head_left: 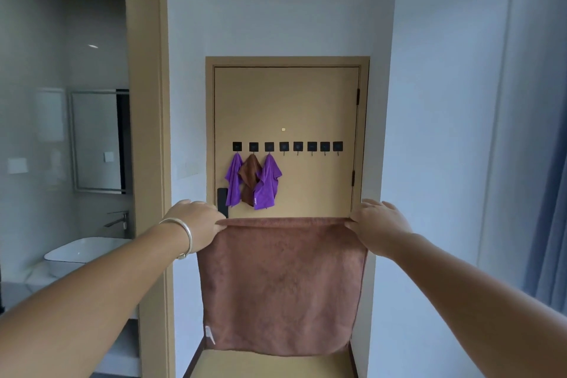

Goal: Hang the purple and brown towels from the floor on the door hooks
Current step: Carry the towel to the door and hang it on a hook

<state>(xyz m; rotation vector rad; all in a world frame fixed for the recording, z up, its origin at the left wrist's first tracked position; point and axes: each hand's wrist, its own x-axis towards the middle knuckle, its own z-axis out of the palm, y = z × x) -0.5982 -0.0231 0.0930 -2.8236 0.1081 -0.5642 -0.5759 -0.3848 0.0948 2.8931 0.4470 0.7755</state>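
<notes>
A brown towel (pixel 280 282) hangs spread flat in front of me, held up by its two top corners. My left hand (pixel 196 221) pinches the top left corner and my right hand (pixel 379 222) pinches the top right corner. Ahead stands the tan door (pixel 306 101) with a row of several black hooks (pixel 312 146). On the three leftmost hooks hang a purple towel (pixel 233 181), a small brown towel (pixel 249 176) and another purple towel (pixel 267 184). The hooks to their right are bare.
A black door handle (pixel 222 201) sits at the door's left edge, partly behind my left hand. An open bathroom doorway on the left shows a white basin (pixel 79 252) and a mirror (pixel 95 141). White walls flank the narrow entry. A blue curtain (pixel 552 224) hangs at far right.
</notes>
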